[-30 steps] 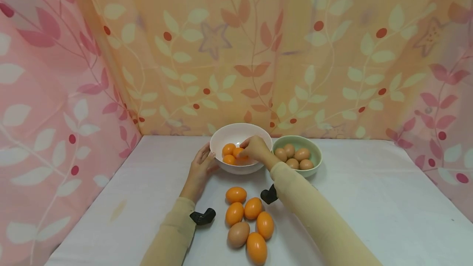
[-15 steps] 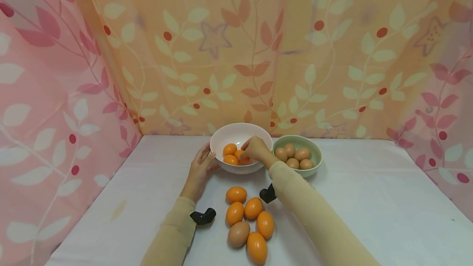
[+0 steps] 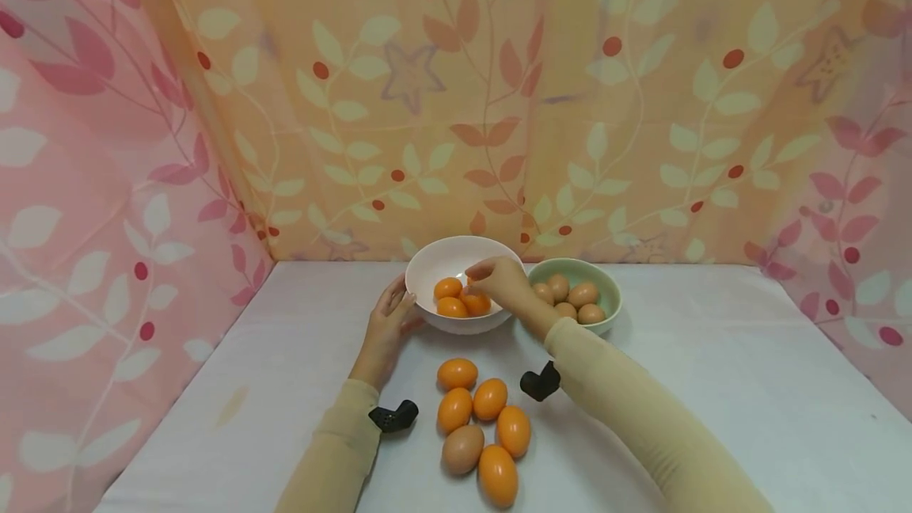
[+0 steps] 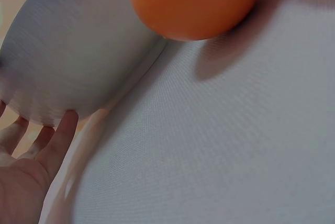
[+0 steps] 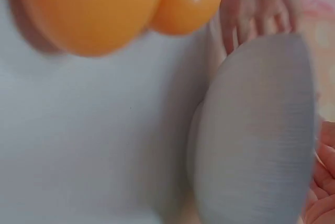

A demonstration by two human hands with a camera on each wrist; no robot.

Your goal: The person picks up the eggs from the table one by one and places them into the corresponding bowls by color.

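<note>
Floral curtains (image 3: 427, 141) hang behind a white counter (image 3: 712, 386). At the far side, a white bowl (image 3: 465, 326) holds orange eggs (image 3: 449, 308); just right, a green bowl (image 3: 611, 291) holds brown eggs (image 3: 583, 294), keeping the colours apart. The left hand (image 3: 388, 324) spreads its fingers against the white bowl, apparently steadying it. The right hand (image 3: 504, 282) bends over the orange eggs; whether it pinches one is unclear. Nearer lie six loose eggs (image 3: 514, 431), one brown.
</note>
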